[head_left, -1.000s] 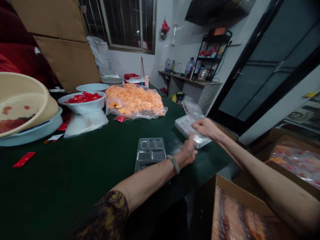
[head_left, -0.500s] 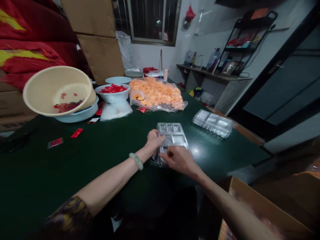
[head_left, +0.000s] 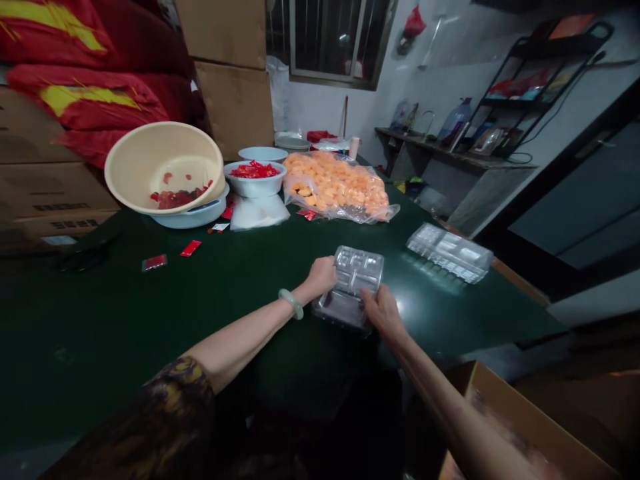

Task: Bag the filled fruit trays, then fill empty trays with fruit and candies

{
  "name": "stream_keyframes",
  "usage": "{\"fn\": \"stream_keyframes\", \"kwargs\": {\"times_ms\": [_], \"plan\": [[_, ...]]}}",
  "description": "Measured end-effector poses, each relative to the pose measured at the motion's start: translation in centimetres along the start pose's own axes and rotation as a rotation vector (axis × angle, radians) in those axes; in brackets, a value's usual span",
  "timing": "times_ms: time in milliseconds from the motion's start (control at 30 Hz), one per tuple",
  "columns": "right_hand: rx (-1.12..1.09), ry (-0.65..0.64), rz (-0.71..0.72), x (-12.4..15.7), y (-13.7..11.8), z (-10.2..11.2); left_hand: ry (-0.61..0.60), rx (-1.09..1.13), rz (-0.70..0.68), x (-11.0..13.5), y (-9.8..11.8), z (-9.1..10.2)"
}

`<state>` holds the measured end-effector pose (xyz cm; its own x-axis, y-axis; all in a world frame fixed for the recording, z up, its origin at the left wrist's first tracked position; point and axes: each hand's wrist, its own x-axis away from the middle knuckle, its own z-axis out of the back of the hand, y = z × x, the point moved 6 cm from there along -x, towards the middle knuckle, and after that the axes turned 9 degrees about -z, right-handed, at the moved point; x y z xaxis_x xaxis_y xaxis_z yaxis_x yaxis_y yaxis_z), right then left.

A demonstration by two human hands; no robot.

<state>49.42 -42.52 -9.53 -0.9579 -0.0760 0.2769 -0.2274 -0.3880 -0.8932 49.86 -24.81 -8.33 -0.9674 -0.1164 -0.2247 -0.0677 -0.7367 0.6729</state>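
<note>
A clear plastic compartment tray (head_left: 357, 263) lies on the green table in front of me, with a lower clear section (head_left: 340, 308) nearer my body. My left hand (head_left: 323, 275) is closed on the tray's left edge, a pale green bangle on its wrist. At the right edge, my right hand (head_left: 381, 308) grips the tray with thumb and fingers. Whether it is one hinged tray or several nested together, I cannot tell. A stack of similar clear trays (head_left: 450, 252) lies to the right, apart from my hands.
A bag of orange pieces (head_left: 340, 187) lies beyond the tray. Left of it stand a white bowl of red packets (head_left: 256, 179) and a tilted cream basin (head_left: 163, 153). Loose packets (head_left: 191, 248) lie nearby. An open cardboard box (head_left: 525, 413) stands at lower right.
My right hand has moved from above the tray's near part to its right edge. My left hand has closed on the left edge. The view has shifted left.
</note>
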Motion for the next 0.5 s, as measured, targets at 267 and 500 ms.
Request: {"fn": "stream_keyframes", "kwargs": {"times_ms": [267, 500], "plan": [[-0.369, 0.007, -0.054, 2.2, -0.1, -0.3, 0.045, 0.090, -0.119, 4.0, 1.2, -0.1], [0.138, 0.012, 0.421, 7.5, -11.8, -3.9, 0.317, 1.005, 0.112, 8.0, 1.8, 5.6]]}}
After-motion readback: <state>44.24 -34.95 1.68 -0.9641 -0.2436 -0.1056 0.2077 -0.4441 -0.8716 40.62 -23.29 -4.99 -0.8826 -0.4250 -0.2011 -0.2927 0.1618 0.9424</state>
